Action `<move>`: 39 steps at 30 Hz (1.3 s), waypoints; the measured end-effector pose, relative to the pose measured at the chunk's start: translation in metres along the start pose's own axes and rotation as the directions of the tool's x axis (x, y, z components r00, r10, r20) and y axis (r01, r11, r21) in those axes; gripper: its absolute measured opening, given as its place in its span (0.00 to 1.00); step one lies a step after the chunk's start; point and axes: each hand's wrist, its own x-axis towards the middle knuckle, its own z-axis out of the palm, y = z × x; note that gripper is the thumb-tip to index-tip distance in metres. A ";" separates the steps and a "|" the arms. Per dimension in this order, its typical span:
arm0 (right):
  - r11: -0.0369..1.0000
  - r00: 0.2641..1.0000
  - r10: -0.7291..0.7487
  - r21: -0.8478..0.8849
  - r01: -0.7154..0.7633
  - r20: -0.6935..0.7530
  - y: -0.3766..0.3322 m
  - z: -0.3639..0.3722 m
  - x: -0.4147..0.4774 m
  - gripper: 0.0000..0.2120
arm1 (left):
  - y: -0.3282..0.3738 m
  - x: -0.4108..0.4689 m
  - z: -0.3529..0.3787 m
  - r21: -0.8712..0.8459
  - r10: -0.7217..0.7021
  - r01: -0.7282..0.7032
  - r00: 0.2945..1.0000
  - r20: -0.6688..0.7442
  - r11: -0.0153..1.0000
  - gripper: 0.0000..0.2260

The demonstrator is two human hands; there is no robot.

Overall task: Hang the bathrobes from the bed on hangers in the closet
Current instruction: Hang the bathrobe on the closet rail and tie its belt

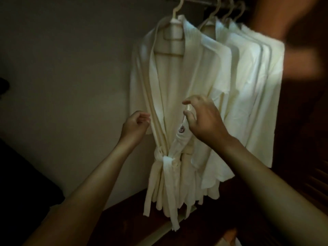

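A white bathrobe (170, 82) hangs at the front on a white hanger (174, 16) from the closet rail (209, 1). Its belt (166, 160) is tied at the waist, with the ends hanging down. My left hand (135, 125) pinches the robe's left lapel edge. My right hand (204, 116) pinches the right lapel edge just above a small round logo (181, 130). Several more white bathrobes (252, 77) hang on hangers behind it to the right.
A pale closet wall (71, 68) stands to the left. A dark wooden shelf or floor (127, 210) lies below the robes. A dark wooden closet door or side panel (301, 121) is on the right. A dark object (21, 174) fills the lower left.
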 end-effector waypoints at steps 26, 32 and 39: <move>0.921 0.991 -0.022 -0.388 -0.032 -0.133 0.029 -0.052 0.201 0.11 | 0.112 0.230 0.006 0.515 0.478 -0.361 0.872 -0.110 0.778 0.26; 0.914 0.991 0.035 -0.396 -0.085 -0.132 0.033 -0.047 0.211 0.11 | 0.118 0.272 0.018 0.523 0.608 -0.505 0.793 -0.032 0.687 0.18; 0.908 0.988 0.034 -0.407 -0.094 -0.152 0.042 -0.045 0.216 0.15 | 0.155 0.302 0.027 0.200 0.525 -0.495 0.840 -0.139 0.845 0.12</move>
